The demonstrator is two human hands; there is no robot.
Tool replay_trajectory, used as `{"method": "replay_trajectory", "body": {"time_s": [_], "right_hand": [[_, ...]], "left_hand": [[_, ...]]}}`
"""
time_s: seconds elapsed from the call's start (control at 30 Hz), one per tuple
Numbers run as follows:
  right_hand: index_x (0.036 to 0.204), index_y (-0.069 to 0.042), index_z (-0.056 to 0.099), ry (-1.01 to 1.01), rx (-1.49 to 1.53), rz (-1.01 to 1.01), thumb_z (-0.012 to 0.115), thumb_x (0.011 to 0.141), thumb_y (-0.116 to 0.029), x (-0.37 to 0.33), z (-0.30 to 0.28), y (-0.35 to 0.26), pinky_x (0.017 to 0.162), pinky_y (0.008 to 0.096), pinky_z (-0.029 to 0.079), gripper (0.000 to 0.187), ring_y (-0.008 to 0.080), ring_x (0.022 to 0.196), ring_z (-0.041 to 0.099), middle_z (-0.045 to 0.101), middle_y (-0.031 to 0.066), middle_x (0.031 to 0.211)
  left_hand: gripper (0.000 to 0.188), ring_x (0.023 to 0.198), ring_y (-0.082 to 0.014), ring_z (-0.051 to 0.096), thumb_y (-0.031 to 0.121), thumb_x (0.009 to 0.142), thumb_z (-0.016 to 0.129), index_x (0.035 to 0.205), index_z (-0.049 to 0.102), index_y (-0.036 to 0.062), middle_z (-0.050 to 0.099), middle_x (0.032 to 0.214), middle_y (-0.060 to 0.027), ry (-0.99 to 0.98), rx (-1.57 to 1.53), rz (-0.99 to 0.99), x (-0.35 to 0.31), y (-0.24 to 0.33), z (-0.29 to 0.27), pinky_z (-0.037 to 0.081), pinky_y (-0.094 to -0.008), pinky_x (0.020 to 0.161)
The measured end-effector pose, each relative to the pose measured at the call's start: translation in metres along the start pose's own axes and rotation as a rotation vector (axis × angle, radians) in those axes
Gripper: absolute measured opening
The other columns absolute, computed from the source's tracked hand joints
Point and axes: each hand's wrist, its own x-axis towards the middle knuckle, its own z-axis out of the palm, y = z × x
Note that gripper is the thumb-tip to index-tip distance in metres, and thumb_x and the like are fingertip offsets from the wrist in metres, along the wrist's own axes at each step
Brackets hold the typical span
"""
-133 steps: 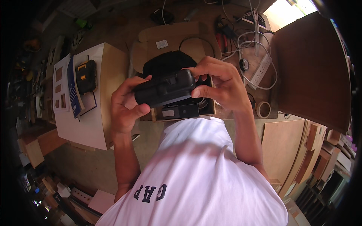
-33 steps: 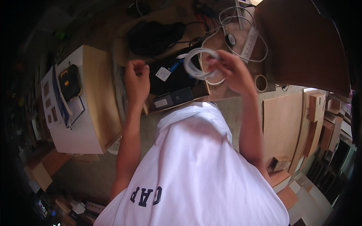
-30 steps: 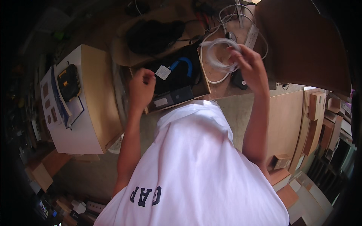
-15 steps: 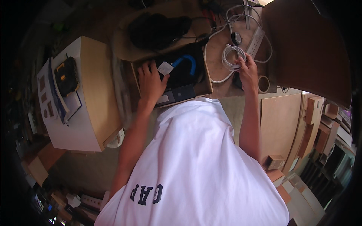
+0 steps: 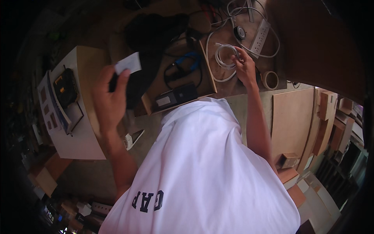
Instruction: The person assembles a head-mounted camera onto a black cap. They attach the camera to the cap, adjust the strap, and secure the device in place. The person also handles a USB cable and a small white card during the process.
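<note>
My left hand (image 5: 109, 93) is raised left of an open wooden drawer-like box (image 5: 209, 64), its thumb pressed on a white label (image 5: 128, 63). From there a dark, soft-looking black thing (image 5: 150, 72) hangs toward the box; its kind is hard to make out. In my right hand (image 5: 245, 68), closed fingers pinch a coiled white cable (image 5: 222, 62) over the brown worktop. Inside the box lie a blue-and-black cable (image 5: 191, 64) and a black carton (image 5: 181, 95) with a pale label.
At the right back are a white power strip (image 5: 260, 38), a round black-and-white device (image 5: 240, 32) and a tape roll (image 5: 270, 80). A tall brown panel (image 5: 319, 50) bounds the right. On the left, a pale cabinet (image 5: 83, 136) carries a black-and-yellow case (image 5: 66, 86).
My left hand has lifted the labelled black thing out of the box and moved left, uncovering the box's floor and cables. My right hand still holds the coiled cable, slightly further left.
</note>
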Motion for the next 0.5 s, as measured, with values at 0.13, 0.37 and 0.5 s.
{"method": "replay_trajectory", "body": {"time_s": [0.13, 0.37, 0.5], "right_hand": [[0.146, -0.011, 0.068, 0.015, 0.098, -0.006, 0.069, 0.109, -0.018, -0.002, -0.006, -0.005, 0.079, 0.0277, 0.056, 0.037, 0.0093, 0.092, 0.069, 0.075, 0.0034, 0.105], [0.147, -0.003, 0.061, -0.079, 0.756, 0.143, 0.06, 0.114, -0.017, -0.016, -0.024, -0.019, 0.077, 0.0292, 0.064, 0.036, 0.0115, 0.092, 0.073, 0.074, 0.0051, 0.112], [0.143, -0.003, 0.062, -0.152, 0.981, 0.216, 0.057, 0.116, -0.02, -0.021, -0.034, -0.016, 0.082, 0.0326, 0.064, 0.032, 0.0125, 0.093, 0.074, 0.075, 0.0058, 0.111]], "left_hand": [[0.033, 0.1, -0.0129, 0.069, 0.026, 0.107, 0.076, 0.125, 0.078, -0.001, 0.081, 0.109, -0.0073, 0.096, -0.063, -0.056, -0.01, -0.002, -0.05, 0.052, -0.0305, 0.095], [0.045, 0.124, -0.0237, 0.064, 0.02, 0.109, 0.07, 0.143, 0.063, -0.0091, 0.069, 0.136, -0.02, 0.589, -0.514, -0.022, -0.035, -0.048, -0.087, 0.048, -0.0374, 0.11], [0.053, 0.129, -0.0322, 0.063, 0.028, 0.111, 0.065, 0.148, 0.057, -0.0096, 0.064, 0.141, -0.0249, 0.757, 0.009, 0.294, -0.053, -0.074, -0.104, 0.049, -0.044, 0.112]]}}
